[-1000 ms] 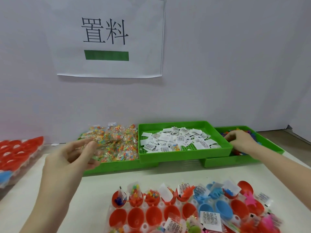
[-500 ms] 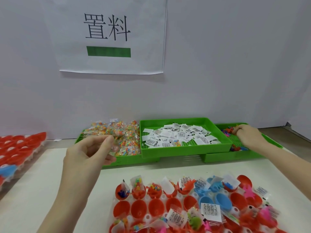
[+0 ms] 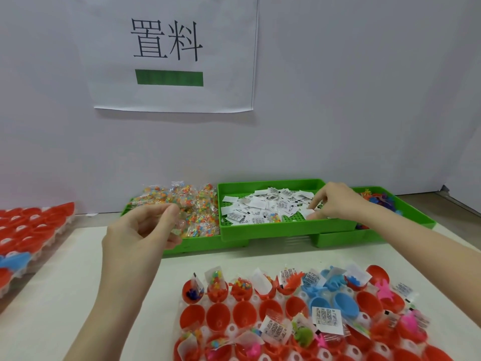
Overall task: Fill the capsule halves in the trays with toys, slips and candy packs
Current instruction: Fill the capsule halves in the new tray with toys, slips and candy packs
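Left hand (image 3: 140, 230) pinching a candy pack (image 3: 179, 225), right hand (image 3: 335, 201) pinching a slip (image 3: 308, 212)

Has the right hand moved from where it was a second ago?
Yes. The right hand has moved left, from the right green tray of toys to the middle green tray, where its fingers reach the paper slips.
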Motion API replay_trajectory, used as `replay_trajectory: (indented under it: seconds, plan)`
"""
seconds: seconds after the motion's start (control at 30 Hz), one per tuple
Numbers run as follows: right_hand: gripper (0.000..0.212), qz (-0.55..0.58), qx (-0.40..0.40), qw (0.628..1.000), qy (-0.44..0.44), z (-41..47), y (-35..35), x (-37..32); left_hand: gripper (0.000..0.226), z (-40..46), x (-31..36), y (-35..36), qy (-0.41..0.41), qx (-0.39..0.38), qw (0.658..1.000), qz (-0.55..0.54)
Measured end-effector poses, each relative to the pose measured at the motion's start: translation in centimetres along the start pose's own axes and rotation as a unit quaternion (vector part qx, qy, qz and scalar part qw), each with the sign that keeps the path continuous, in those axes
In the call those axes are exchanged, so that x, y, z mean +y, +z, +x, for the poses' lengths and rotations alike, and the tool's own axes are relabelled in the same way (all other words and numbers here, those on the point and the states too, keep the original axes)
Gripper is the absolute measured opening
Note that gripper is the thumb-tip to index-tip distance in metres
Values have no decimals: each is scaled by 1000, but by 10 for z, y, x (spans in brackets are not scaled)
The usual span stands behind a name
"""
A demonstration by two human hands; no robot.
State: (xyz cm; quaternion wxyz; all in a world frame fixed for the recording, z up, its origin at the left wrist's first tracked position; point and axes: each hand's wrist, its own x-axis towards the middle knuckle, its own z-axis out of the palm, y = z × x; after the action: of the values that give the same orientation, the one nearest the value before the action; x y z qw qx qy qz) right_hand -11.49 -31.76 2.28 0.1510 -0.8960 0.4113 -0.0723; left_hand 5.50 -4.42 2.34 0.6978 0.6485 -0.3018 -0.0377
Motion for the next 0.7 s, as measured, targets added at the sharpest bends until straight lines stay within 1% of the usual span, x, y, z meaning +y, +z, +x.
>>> replay_trajectory:
  seconds: [0.07, 0.17, 0.2, 0.27, 0.3, 0.33, 0.43, 0.5, 0.53, 0.57, 0.63, 0.7]
  plan:
    - [20, 59, 29, 998, 7, -2, 0, -1, 9, -1, 1, 1, 2, -2, 1000, 0]
    - [22, 154, 59, 986, 9, -7, -2, -2, 7, -2, 2, 2, -1, -4, 1000, -1]
    - [24, 173, 67, 983, 12, -7, -4, -2, 7, -2, 2, 2, -1, -3, 1000, -1]
    - [41, 203, 92, 975, 11, -6, -5, -2, 6, -3, 3, 3, -1, -3, 1000, 0]
    - [49, 202, 104, 974, 9, -6, -6, -1, 7, -4, 4, 3, 1, -4, 1000, 2]
    - [53, 186, 109, 976, 6, -7, -7, -1, 7, -4, 4, 3, 2, -5, 1000, 3]
    - [51, 93, 117, 989, 1, -9, -7, -3, 9, -5, 4, 4, 5, -11, 1000, 8]
    - [49, 52, 164, 985, 1, -15, -8, -5, 10, -6, 5, 5, 5, -15, 1000, 7]
    - [48, 62, 189, 980, -5, -18, -10, -6, 10, -6, 6, 5, 6, -16, 1000, 4]
    - [47, 93, 204, 975, -11, -24, -12, -9, 11, -7, 8, 6, 5, -18, 1000, 1]
    - [45, 195, 205, 959, -25, -40, -18, -15, 11, -9, 13, 8, -4, -28, 999, -16]
    - [32, 307, 183, 933, -47, -67, -23, -27, 7, -14, 23, 12, -25, -50, 997, -50]
